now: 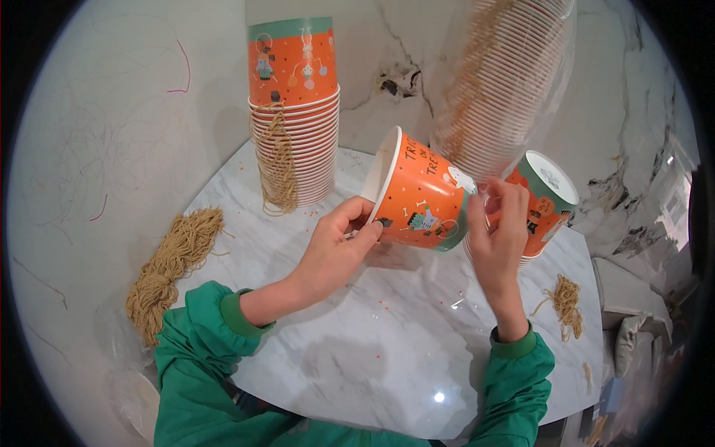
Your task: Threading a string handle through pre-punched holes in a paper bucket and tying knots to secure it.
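Note:
An orange paper bucket (424, 195) with a green band and cartoon prints is held tilted on its side above the table, its white-rimmed mouth facing left. My left hand (335, 242) grips that rim, thumb outside and fingers reaching inside. At the bucket's base, my right hand (497, 227) has its fingers curled together, slightly blurred. Whatever it may pinch there is hidden. Just behind my right hand stands a shorter stack of upside-down buckets (547, 205), partly covered by it.
A tall stack of nested buckets (294, 67) stands at the back left, tan cords (277, 160) hanging down it. Bagged white-rimmed buckets (499, 82) lean at the back right. A tan cord bundle (179, 257) lies left, a smaller one (566, 307) right, on the marble-patterned table (357, 357).

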Demonstrator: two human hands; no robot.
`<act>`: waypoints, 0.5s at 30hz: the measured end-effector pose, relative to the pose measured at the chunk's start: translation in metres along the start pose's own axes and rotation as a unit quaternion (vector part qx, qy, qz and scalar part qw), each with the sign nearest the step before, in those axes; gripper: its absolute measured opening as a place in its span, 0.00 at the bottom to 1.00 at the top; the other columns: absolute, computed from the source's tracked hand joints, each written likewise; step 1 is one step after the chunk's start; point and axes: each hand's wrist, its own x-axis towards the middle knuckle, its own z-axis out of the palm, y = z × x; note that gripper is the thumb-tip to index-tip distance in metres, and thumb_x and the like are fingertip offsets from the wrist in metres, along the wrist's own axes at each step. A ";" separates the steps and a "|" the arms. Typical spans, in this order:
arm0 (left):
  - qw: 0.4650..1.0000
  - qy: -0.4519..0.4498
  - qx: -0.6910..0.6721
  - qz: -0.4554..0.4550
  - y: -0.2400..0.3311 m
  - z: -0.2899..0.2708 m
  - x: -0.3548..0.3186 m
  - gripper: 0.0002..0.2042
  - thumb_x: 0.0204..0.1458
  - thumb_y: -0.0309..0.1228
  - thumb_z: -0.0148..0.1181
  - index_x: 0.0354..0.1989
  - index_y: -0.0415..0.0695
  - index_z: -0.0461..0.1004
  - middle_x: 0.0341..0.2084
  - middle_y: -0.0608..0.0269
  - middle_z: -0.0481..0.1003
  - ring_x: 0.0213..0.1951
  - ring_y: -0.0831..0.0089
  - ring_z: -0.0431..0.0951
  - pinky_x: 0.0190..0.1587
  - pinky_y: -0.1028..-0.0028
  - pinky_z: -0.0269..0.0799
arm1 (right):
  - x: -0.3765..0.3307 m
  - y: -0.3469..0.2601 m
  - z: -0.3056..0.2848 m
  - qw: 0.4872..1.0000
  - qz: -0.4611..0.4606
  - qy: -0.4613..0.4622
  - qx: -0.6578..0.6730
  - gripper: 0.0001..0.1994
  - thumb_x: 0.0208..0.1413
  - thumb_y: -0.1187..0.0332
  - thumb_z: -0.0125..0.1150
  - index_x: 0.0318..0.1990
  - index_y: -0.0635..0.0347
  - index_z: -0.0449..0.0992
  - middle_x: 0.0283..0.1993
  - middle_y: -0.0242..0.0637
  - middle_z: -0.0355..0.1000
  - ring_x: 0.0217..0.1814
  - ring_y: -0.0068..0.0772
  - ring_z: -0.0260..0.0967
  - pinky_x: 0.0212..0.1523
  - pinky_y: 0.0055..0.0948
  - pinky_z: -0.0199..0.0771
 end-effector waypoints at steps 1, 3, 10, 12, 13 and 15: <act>1.000 -0.003 -0.002 0.003 -0.001 0.002 0.000 0.07 0.64 0.25 0.54 0.46 0.36 0.73 0.38 0.68 0.73 0.39 0.82 0.72 0.46 0.75 0.72 | 0.003 0.012 -0.003 0.998 0.057 0.006 0.006 0.16 0.59 0.71 0.65 0.52 0.69 0.73 0.46 0.44 0.70 0.40 0.35 0.71 0.40 0.32 0.73; 0.999 0.003 0.036 0.037 -0.004 0.002 0.001 0.07 0.62 0.25 0.56 0.45 0.36 0.72 0.41 0.66 0.70 0.41 0.80 0.71 0.47 0.76 0.70 | 0.007 0.036 -0.005 0.997 0.065 0.035 0.022 0.14 0.65 0.66 0.62 0.50 0.68 0.75 0.42 0.37 0.72 0.37 0.28 0.69 0.38 0.28 0.70; 0.988 -0.015 0.101 0.114 -0.024 -0.006 0.003 0.07 0.58 0.21 0.55 0.44 0.37 0.72 0.42 0.64 0.68 0.44 0.77 0.70 0.48 0.75 0.68 | 0.006 0.046 -0.003 0.805 0.402 -0.115 0.420 0.10 0.68 0.61 0.61 0.46 0.59 0.79 0.35 0.23 0.75 0.32 0.13 0.67 0.30 0.19 0.67; 0.983 -0.020 0.111 0.143 -0.024 -0.008 0.006 0.07 0.56 0.19 0.54 0.43 0.37 0.72 0.41 0.62 0.68 0.43 0.74 0.72 0.47 0.73 0.69 | 0.004 0.049 -0.001 0.797 0.395 -0.101 0.446 0.09 0.67 0.63 0.64 0.45 0.58 0.78 0.35 0.24 0.75 0.32 0.13 0.68 0.30 0.19 0.67; 0.983 -0.019 0.111 0.143 -0.023 -0.008 0.007 0.07 0.56 0.19 0.54 0.43 0.37 0.72 0.41 0.62 0.68 0.43 0.74 0.72 0.47 0.73 0.69 | 0.003 0.051 -0.001 0.797 0.395 -0.102 0.445 0.09 0.67 0.63 0.64 0.45 0.58 0.78 0.35 0.24 0.75 0.32 0.13 0.68 0.30 0.19 0.67; 0.962 0.000 0.204 0.183 -0.019 -0.009 0.009 0.06 0.57 0.18 0.57 0.42 0.37 0.71 0.37 0.65 0.68 0.41 0.76 0.69 0.48 0.76 0.66 | 0.001 0.057 -0.001 0.765 0.404 -0.120 0.487 0.08 0.65 0.65 0.65 0.45 0.58 0.77 0.36 0.24 0.75 0.33 0.14 0.69 0.32 0.20 0.68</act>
